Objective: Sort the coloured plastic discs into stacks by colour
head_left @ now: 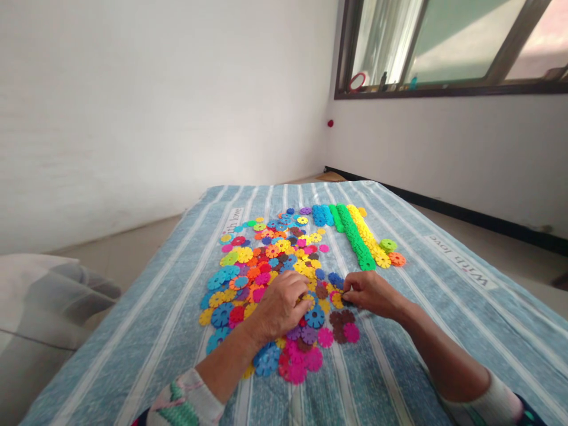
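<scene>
A loose heap of flower-shaped plastic discs in many colours lies in front of me. My left hand rests over its near right part with fingers curled, thumb and forefinger close together beside a yellow disc. What they grip is hidden. At the heap's right edge my right hand pinches low over yellow and dark discs, its fingertips hiding any piece between them. A blue disc lies between the hands. Brown discs and pink discs lie nearer me.
Overlapping rows of green discs, yellow discs and blue discs lie at the far right. A lime disc and an orange disc sit beside them. Under everything is a striped blue cloth.
</scene>
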The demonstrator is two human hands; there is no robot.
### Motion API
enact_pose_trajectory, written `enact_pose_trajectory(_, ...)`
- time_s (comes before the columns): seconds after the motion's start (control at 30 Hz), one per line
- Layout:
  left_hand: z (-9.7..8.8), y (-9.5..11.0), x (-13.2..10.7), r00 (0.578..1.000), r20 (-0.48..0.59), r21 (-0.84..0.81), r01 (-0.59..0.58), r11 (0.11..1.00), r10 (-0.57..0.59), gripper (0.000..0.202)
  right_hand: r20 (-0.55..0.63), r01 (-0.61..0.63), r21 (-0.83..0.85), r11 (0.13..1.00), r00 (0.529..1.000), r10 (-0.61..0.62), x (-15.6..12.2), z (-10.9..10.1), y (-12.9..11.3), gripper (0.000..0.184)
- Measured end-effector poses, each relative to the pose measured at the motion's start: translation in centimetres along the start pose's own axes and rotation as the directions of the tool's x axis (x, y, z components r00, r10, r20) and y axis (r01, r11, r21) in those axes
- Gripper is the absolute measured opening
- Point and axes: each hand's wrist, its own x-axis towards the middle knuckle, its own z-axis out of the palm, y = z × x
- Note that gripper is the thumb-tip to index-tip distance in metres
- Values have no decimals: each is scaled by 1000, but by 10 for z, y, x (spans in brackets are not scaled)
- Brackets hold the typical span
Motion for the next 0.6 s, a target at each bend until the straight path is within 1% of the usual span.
enact_pose_trajectory(0.07, -1, -3, 0, 999, -27, -32, 38, 999, -39, 11, 3, -19, -11, 1000, 1000, 19, -1, -3, 2, 8)
enact_pose_trajectory(0.17, -2, -6, 0, 995, -79, -60, 60, 996, -65, 13, 15, -39, -53, 998, 999, 40, -2, -6, 7, 9)
enact_pose_trajectory(0.23, -3, -8, 0, 990, -123, -41, 69, 997, -73, 14, -4, -39, -109, 993, 999, 39, -3, -7, 9, 9)
enact_pose_trajectory(0.3, -6, -11, 1, 982, -168, -4, 87, 996, -87, 15, -27, -33, -148, 988, 999, 29, -4, -7, 7, 12)
enact_pose_trajectory(0.4, -13, -19, 4, 965, -236, 47, 129, 991, -114, 16, -13, 23, -134, 991, 1000, -25, -6, -5, -1, 19)
enact_pose_trajectory(0.5, -25, -31, 5, 940, -288, 100, 219, 971, -183, 16, 27, 113, -142, 983, 994, -110, -6, 1, -9, 19)
enact_pose_trajectory(0.6, -41, -49, 4, 901, -321, 155, 353, 923, -291, 17, 65, 145, -183, 972, 989, -135, -6, 6, -10, 20)
